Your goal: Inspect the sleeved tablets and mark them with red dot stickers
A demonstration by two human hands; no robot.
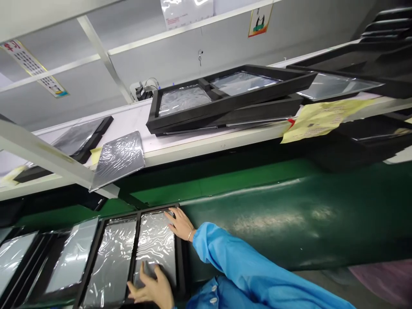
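- We see a black tray lying on the green belt, each of its two compartments holding a plastic-wrapped panel.
- Our right hand lies flat with fingers spread on the far end of the right panel, gripping nothing.
- Our left hand rests open on its near end.
- The left panel lies alone.
- On the shelf above, stacked trays hold more panels.

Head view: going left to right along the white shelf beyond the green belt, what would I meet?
Black tray with a wrapped panel in it → loose wrapped panel → tilted stack of black trays → yellow paper sheet.
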